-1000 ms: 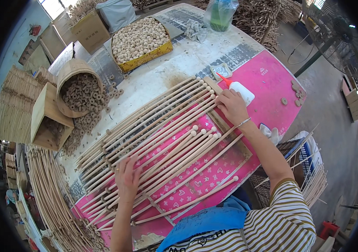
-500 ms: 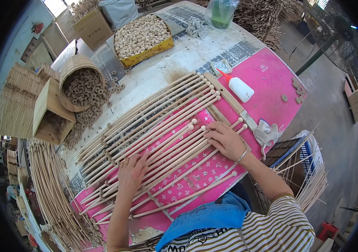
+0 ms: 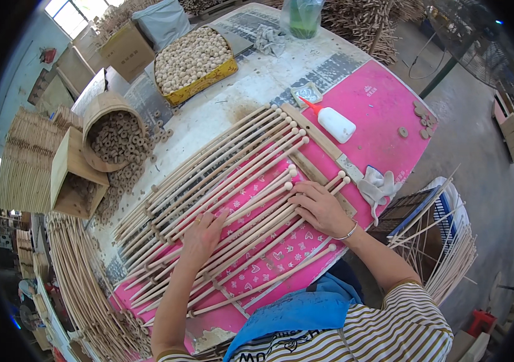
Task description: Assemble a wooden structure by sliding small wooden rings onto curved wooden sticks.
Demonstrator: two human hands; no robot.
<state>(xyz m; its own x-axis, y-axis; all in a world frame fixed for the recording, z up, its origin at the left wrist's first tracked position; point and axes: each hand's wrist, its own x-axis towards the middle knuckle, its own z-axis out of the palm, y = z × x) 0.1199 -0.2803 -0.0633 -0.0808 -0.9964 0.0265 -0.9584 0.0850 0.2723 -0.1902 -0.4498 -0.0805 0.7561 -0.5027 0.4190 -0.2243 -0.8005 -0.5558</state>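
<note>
Thin wooden sticks with round ball heads (image 3: 293,172) lie in slanting rows across a pink patterned sheet (image 3: 383,102). My left hand (image 3: 204,236) rests over the middle of the nearer row, its fingers closed on several sticks; their undersides are hidden. Close to the ball ends, my right hand (image 3: 320,208) curls its fingers over sticks of the same row. Beyond my hands, a farther row of ball-headed sticks (image 3: 226,154) ends beside a wooden strip (image 3: 317,136). A single ball-headed stick (image 3: 269,280) lies nearest my body. Small wooden rings (image 3: 159,232) sit on the sticks toward their left ends.
A yellow tray (image 3: 202,81) of wooden balls stands at the back. A tipped wooden tub (image 3: 97,111) spills wooden rings at the left. A white glue bottle (image 3: 336,125) with a red nozzle lies near a work glove (image 3: 377,187). A crate (image 3: 417,208) with sticks stands right.
My left hand has slid rightward along the sticks. Some ball ends of the nearer row have shifted right, toward my right hand, which stays near the same place. The view has shifted slightly.
</note>
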